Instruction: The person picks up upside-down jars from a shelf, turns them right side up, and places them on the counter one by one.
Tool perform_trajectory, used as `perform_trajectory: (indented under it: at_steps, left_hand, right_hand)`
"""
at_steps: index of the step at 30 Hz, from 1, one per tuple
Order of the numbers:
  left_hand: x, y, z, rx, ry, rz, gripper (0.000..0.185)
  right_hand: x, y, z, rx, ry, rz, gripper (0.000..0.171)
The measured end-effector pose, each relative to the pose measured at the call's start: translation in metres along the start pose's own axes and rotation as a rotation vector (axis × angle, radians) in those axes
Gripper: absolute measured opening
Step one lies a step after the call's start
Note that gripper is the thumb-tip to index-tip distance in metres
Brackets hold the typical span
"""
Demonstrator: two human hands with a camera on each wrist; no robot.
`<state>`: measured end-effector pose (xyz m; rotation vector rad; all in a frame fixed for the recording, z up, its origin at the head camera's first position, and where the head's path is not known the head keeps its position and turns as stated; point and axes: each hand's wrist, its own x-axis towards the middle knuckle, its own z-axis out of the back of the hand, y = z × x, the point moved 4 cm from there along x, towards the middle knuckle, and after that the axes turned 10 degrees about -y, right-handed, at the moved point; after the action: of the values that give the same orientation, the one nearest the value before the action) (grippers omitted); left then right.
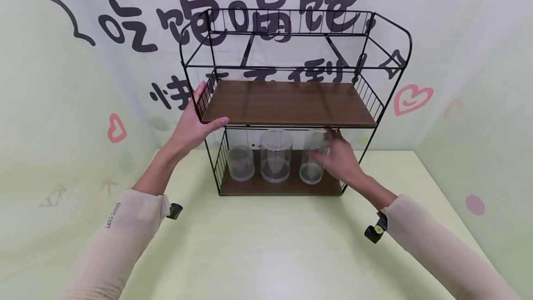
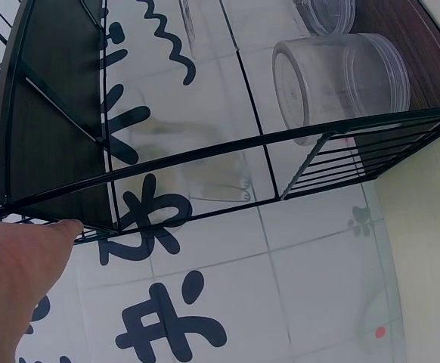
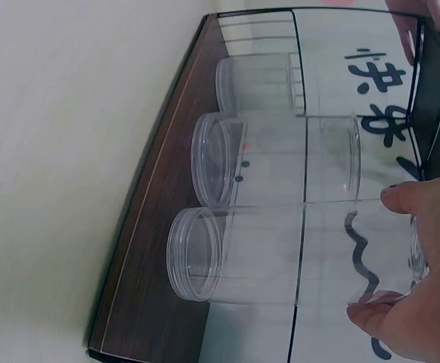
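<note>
A two-tier storage rack [image 1: 287, 103] with black wire sides and brown boards stands on the table. My left hand [image 1: 192, 126] grips its left side at the upper board, thumb over the front edge and fingers outside the wire. On the lower board [image 1: 281, 190] three clear jars stand in a row. The right jar [image 1: 311, 173] is tall and narrow; my right hand [image 1: 339, 159] holds it near the top, fingers and thumb on opposite sides. The middle jar [image 1: 276, 156] is wide and tall, and the left jar [image 1: 240, 163] is shorter. Ridged ends of the jars face down, as the right wrist view shows.
The pale table [image 1: 266, 244] spreads out before the rack. A wall sheet [image 1: 454, 50] with dark lettering and hearts hangs behind and around it. The upper board's front edge [image 1: 291, 124] lies just above the jars.
</note>
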<state>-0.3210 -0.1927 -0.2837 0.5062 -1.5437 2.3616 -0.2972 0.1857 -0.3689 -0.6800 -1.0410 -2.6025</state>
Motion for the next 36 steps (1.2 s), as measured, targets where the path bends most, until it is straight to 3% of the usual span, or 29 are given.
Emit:
perform_trajectory:
  at_steps: [6,14,17,23,27,32,34,36]
  left_hand:
    - [-0.005,-0.002,-0.001,-0.015,-0.027,-0.011,0.111]
    - [-0.022,-0.007,0.004,-0.131,-0.128,-0.096,0.108]
    - [-0.034,-0.010,0.007,-0.108,-0.221,-0.137,0.108]
    - [-0.069,-0.031,0.015,-0.132,-0.492,-0.252,0.097]
    - [-0.100,-0.045,0.011,-0.136,-0.589,-0.357,0.083]
    - [-0.123,-0.036,-0.009,-0.063,-0.626,-0.544,0.094]
    - [-0.130,-0.029,-0.019,-0.060,-0.585,-0.599,0.096]
    - [-0.137,-0.023,-0.030,-0.076,-0.494,-0.622,0.092]
  right_hand:
    - [-0.014,0.012,0.008,-0.009,0.034,0.007,0.086]
    - [-0.035,0.028,0.018,0.017,0.081,-0.001,0.090]
    - [-0.042,0.031,0.021,0.050,0.089,-0.007,0.090]
    - [-0.054,0.036,0.024,0.142,0.084,-0.038,0.090]
    - [-0.062,0.038,0.021,0.213,0.080,-0.060,0.088]
    - [-0.070,0.038,0.020,0.326,0.059,-0.114,0.087]
    - [-0.072,0.037,0.020,0.377,0.051,-0.145,0.086]
    - [-0.074,0.035,0.020,0.439,0.045,-0.187,0.084]
